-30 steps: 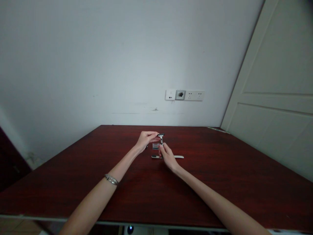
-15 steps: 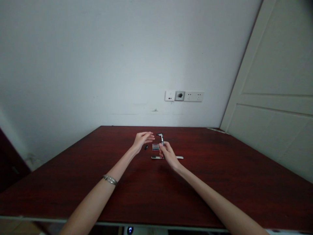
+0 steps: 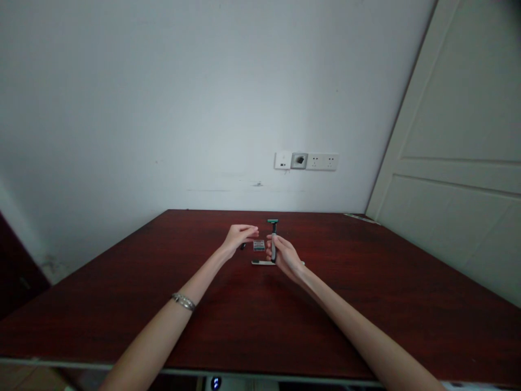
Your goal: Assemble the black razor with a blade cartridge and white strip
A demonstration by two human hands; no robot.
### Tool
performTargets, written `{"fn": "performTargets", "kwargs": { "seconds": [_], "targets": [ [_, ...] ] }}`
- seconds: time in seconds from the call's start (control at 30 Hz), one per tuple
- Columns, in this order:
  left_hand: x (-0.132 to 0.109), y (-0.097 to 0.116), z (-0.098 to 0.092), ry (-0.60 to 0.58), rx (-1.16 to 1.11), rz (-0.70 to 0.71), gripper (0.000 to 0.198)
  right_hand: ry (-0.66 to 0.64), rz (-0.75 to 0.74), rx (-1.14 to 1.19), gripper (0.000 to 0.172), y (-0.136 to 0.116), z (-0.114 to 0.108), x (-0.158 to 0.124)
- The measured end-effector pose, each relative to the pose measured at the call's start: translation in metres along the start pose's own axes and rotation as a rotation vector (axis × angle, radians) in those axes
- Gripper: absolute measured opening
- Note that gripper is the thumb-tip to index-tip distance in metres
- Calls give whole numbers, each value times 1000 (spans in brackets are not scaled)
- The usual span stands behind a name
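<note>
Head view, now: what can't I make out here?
All in the head view:
White strip, right half: mostly hidden behind the right hand and razor.
Small dark object beside the left hand: too small to identify.
Clear case, contents: too small.
Lit device: cut off by the bottom edge.

Pretty dim in there, kinda cool and grayish. The wall [image 3: 228,98] is brightest around the middle and fades outward, with the top right corner going really dark. Hard to tell where the light's from. Faint, soft shadow on the counter [image 3: 228,320] below the right hand [image 3: 287,255]. Wide-angle stretch tilts the door [image 3: 459,125]; the razor [image 3: 273,248] looks slightly soft.
</note>
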State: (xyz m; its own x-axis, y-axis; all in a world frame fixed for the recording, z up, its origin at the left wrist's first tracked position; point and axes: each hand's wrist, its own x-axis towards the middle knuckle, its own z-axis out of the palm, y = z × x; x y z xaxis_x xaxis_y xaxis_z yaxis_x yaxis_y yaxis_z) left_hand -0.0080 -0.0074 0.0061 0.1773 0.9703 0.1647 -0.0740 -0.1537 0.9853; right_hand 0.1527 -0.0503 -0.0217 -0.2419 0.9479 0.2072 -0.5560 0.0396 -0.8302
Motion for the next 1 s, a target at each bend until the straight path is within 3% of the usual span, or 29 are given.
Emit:
{"fn": "performTargets", "kwargs": {
  "seconds": [0.43,0.7,0.83,1.0],
  "targets": [
    [-12,-2,20,-123,101,128,33,-7,-15,-185,37,12,3,-1],
    [-14,-2,20,-180,39,78,38,-43,-15,-362,42,15,4,-3],
    [-12,-2,18,-137,2,70,32,-58,-135,-677,42,0,2,-4],
    [-11,0,15,-74,-29,34,31,12,-322,-1141,39,-27,0,-7]
  ]
}}
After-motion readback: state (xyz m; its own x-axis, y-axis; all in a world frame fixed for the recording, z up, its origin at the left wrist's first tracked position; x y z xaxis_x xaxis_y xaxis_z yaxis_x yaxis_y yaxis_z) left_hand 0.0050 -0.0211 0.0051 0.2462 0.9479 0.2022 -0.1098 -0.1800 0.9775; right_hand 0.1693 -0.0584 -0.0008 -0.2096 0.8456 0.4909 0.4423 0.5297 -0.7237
